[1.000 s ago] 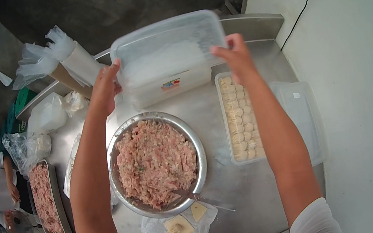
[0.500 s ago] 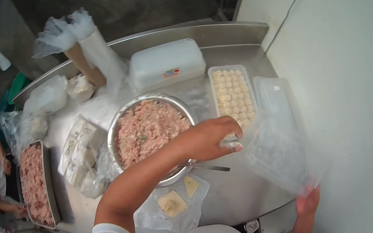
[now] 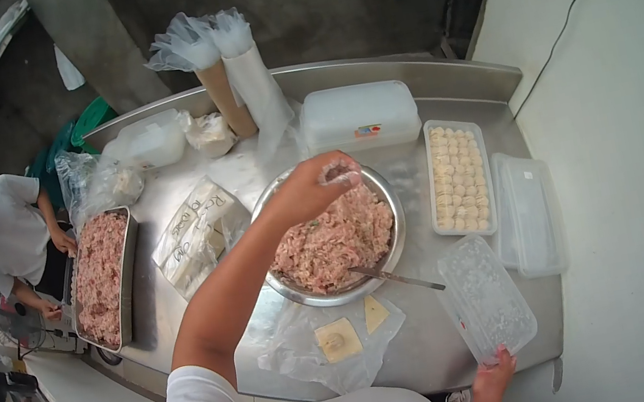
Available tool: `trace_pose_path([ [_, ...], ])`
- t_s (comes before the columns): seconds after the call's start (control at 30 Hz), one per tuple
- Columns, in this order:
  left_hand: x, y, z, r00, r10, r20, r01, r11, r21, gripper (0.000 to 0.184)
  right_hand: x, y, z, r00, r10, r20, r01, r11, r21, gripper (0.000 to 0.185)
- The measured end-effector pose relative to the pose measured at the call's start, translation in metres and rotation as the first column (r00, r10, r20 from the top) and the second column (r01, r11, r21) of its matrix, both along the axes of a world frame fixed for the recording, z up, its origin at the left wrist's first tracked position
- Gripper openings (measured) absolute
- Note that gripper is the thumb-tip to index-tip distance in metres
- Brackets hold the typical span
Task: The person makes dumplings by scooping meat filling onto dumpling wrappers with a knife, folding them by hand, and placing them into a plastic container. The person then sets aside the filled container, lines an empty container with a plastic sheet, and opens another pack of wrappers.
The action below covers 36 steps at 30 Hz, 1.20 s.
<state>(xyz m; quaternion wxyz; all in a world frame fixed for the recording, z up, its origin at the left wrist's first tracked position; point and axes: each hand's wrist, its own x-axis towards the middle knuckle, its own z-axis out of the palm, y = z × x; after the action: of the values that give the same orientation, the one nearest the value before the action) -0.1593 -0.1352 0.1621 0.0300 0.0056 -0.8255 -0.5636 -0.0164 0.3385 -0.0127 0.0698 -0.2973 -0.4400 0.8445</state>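
My left hand (image 3: 325,181) is raised over the far part of the steel bowl (image 3: 401,230), its fingers curled together and dusted white. Whatever may be between them is too small to make out. Pink minced meat filling (image 3: 329,243) fills the bowl, and a metal-handled utensil (image 3: 397,277) leans out over its rim. My right hand (image 3: 497,370) grips the near end of a clear plastic container (image 3: 487,297) speckled with white powder. Close to the bowl, a square wrapper with a dab of filling (image 3: 338,340) and a smaller wrapper piece (image 3: 375,313) lie on a plastic sheet (image 3: 301,351).
A tub of round dumplings (image 3: 457,177) stands at the right beside a clear lid (image 3: 526,212). At the back are a closed plastic box (image 3: 359,115) and bag rolls (image 3: 254,84). Wrapped packets (image 3: 194,232) and a meat tray (image 3: 101,278) sit left, near another person (image 3: 12,225).
My left hand has moved left and away from me, from near the dumpling tub to over the bowl, its fingers curling in. The container in my right hand now lies flatter. The view has shifted.
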Motion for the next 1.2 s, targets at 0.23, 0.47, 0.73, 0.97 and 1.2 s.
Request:
trace_pose_path([
  [0.23, -0.031, -0.094, 0.003, 0.845, 0.321, -0.428, -0.439, 0.873, -0.212, 0.03, -0.047, -0.057, -0.011, 0.992, 0.086, -0.091, -0.09, 0.995, -0.037, 0.047],
  [0.47, -0.078, -0.265, 0.086, 0.354, 0.314, -0.881, -0.906, 0.349, -0.24, 0.063, -0.103, -0.067, 0.0, 0.983, 0.108, -0.147, -0.106, 0.994, 0.021, 0.044],
  [0.73, -0.078, -0.289, 0.159, 0.548, 0.559, -0.622, -0.828, 0.253, -0.501, 0.026, -0.048, 0.008, 0.058, 0.904, 0.37, -0.215, -0.091, 0.658, 0.748, 0.051],
  [0.97, -0.047, -0.168, 0.225, 0.359, 0.49, -0.795, -0.768, 0.639, 0.047, 0.019, -0.033, 0.033, 0.053, 0.54, 0.822, 0.181, 0.153, -0.308, 0.939, 0.032],
  [1.2, 0.049, 0.035, 0.131, 0.588, -0.167, -0.791, -0.418, 0.775, -0.474, 0.026, -0.033, 0.007, 0.058, 0.451, 0.848, 0.276, -0.104, -0.258, 0.961, 0.026],
])
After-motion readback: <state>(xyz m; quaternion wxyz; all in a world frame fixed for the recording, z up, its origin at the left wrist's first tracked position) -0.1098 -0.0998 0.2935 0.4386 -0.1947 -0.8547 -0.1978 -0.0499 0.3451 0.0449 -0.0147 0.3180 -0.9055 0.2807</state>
